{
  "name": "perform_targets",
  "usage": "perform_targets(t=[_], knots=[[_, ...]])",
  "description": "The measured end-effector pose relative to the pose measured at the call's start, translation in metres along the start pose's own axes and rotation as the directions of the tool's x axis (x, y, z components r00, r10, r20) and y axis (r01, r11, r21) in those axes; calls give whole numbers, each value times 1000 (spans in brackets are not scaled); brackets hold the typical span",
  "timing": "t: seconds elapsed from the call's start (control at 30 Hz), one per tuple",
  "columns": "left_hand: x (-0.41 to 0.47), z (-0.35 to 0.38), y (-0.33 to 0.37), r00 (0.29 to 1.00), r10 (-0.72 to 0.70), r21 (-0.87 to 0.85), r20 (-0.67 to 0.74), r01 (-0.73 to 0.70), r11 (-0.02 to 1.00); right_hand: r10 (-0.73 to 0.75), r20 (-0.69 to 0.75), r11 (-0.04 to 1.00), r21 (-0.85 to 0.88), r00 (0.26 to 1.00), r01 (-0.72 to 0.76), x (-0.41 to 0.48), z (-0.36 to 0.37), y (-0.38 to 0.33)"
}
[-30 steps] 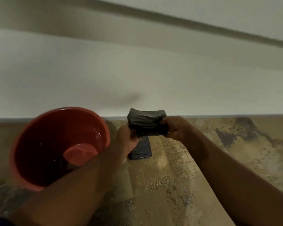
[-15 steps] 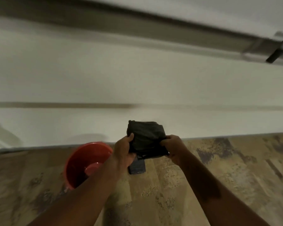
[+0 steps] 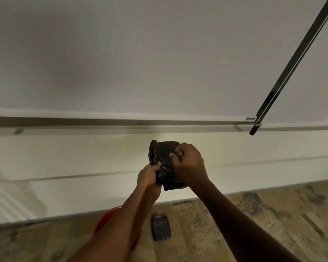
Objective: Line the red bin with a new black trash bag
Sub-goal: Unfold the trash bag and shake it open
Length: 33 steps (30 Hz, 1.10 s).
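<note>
I hold a folded black trash bag (image 3: 164,161) in both hands, raised in front of the white wall. My left hand (image 3: 150,178) grips its lower left edge. My right hand (image 3: 189,163) pinches its upper right side, fingers digging into a fold. The red bin (image 3: 104,220) stands on the floor below, mostly hidden behind my left forearm; only a strip of its rim shows.
A dark flat packet (image 3: 161,226) lies on the patterned wooden floor (image 3: 254,220) right of the bin. A white wall with a baseboard runs behind. A dark metal bar (image 3: 292,63) slants down at upper right to a horizontal rail (image 3: 121,122).
The view has tilted upward and the bin has slid low, behind my left arm. Both hands lifted the bag; my right hand shifted onto its top right fold.
</note>
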State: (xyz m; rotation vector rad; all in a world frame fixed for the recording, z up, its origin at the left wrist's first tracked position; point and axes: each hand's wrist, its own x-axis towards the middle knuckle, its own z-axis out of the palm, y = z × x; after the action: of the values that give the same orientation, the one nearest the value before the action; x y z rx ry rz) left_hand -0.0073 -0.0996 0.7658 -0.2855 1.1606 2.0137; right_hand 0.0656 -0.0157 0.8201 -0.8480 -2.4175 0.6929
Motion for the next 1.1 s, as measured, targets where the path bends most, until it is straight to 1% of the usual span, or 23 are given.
perform_targets(t=[0.03,0.07,0.13,0.2,0.27,0.37,0.47,0.57,0.67,0.73,0.8,0.87,0.93,1.0,1.07,1.1], knots=[[-2,1,0,1000,9,3,14,-9,1000,-8,45,999,41,999,6,0,4,-6],[-14,4,11,999,35,1,33,-35,999,-3,90,999,49,996,-2,-2,-4,-24],[-21,7,18,998,34,-16,46,-33,999,37,171,998,38,985,-44,-2,2,-32],[-35,11,34,997,33,-36,73,-31,999,14,176,995,93,984,-31,-4,-7,-44],[-51,11,51,993,28,-34,119,-24,999,-11,155,976,218,988,-23,-6,-17,-60],[-65,9,69,986,-3,-34,170,9,999,14,155,945,322,988,-64,-8,-23,-68],[-75,6,81,983,14,-54,181,-5,999,44,133,935,345,990,-88,-12,-23,-76],[-81,3,88,984,21,-64,178,-10,998,53,161,924,365,985,-109,-17,-20,-82],[-87,2,94,979,-26,-42,205,36,998,1,166,911,406,986,-70,-20,-19,-85],[-90,-1,97,974,-67,-34,217,76,997,1,200,898,430,980,-89,-18,-22,-84],[-92,-4,100,974,-89,-40,209,100,994,62,236,860,480,970,-171,-11,-25,-78],[-91,-11,103,981,-81,-53,177,91,994,177,240,784,552,954,-284,-3,-26,-66],[-87,-20,107,990,-51,-46,130,57,997,297,216,723,586,930,-367,6,-32,-52],[-82,-28,113,994,-32,-8,103,33,999,387,213,671,602,897,-432,13,-40,-32],[-80,-34,119,996,-36,17,86,35,999,461,257,615,597,849,-515,15,-45,-9],[-79,-36,122,997,-30,26,70,28,999,491,260,639,542,832,-546,13,-45,3]])
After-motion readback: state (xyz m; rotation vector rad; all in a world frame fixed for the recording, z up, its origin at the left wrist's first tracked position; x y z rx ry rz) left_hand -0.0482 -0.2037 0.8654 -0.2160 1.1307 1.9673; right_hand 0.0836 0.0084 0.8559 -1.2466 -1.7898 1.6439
